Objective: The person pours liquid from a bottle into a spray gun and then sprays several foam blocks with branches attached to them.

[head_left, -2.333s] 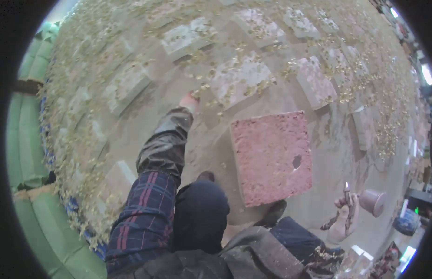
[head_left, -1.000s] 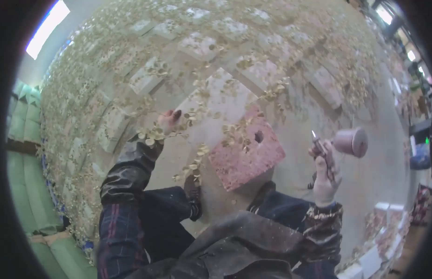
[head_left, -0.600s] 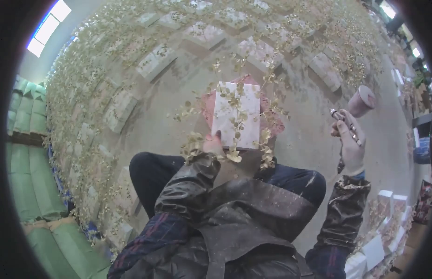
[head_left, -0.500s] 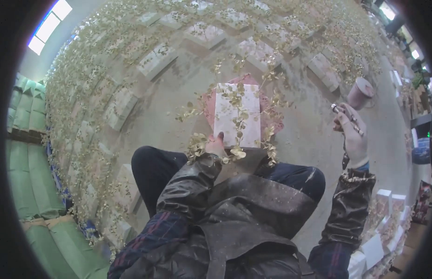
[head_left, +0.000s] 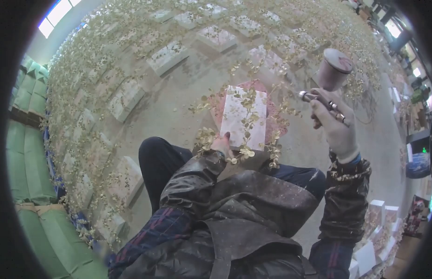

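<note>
My left hand (head_left: 221, 145) is closed on the near edge of a white box-like block (head_left: 237, 109), its thumb on the upper face. Gold-coloured leafy stems (head_left: 247, 122) lie across the block and stick out past its sides. Under the block shows a pink, rough-edged piece (head_left: 276, 122). To the right, my gloved right hand (head_left: 337, 126) grips a spray gun (head_left: 309, 96) with a cup (head_left: 334, 69) on top. The gun's nozzle points left, toward the stems, and stands apart from them.
Many pale blocks (head_left: 168, 58) with similar leafy stems cover the floor ahead and to the left. Green wrapped bundles (head_left: 32, 162) line the left edge. More white blocks (head_left: 364, 258) stand at the lower right. A dark-framed screen-like object (head_left: 419, 153) is at far right.
My right hand has lifted the spray gun and brought it up and left, closer to the stems. The left hand still holds the block. The whole view has shifted slightly.
</note>
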Motion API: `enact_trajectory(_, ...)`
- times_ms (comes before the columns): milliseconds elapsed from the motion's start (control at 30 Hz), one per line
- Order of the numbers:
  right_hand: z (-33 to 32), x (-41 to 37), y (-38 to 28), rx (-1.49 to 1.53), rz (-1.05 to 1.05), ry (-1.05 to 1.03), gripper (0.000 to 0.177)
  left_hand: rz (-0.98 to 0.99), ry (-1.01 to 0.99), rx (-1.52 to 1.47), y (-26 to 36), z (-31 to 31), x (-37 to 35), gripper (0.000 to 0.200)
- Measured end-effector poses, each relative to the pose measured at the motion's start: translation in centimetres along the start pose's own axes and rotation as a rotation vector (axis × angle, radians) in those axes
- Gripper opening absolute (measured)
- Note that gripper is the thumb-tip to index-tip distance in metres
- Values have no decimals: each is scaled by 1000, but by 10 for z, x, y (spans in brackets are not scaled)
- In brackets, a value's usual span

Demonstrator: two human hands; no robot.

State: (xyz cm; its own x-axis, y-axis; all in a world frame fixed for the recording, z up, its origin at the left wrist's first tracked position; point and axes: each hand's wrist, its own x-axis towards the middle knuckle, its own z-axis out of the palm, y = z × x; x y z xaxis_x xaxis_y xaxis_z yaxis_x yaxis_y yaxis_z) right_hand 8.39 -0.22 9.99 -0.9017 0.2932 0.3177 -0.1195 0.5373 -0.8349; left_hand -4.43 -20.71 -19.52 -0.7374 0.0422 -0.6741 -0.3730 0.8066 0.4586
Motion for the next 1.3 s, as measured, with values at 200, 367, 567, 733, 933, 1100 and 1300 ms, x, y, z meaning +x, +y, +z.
enact_trajectory(200, 26, 7, -31, 9, -232, -82, 31, -4, -23, -28, 7, -8, -10, 84)
enact_trajectory(367, 5, 13, 0, -232, -134, 65, 28, 105, -144, 173, 18, -25, -25, 43)
enact_trajectory(567, -28, -14, -12, -42, 444, 315, 29, 158, -152, 259, -11, 15, 64, 116)
enact_trajectory(733, -49, -44, -9, -84, 408, 353, 27, 161, 39, 273, 19, -10, 33, 51)
enact_trajectory(933, -43, -84, -23, 19, 310, 277, 32, 500, -27, 356, 13, -17, 109, 51)
enact_trajectory(1100, -57, -67, -20, 85, 325, 236, 32, 236, -17, 59, 61, -76, 70, 52)
enact_trajectory(1300, -62, -50, 13, 62, 346, 228, 30, 441, -209, 288, 98, -74, 142, 58)
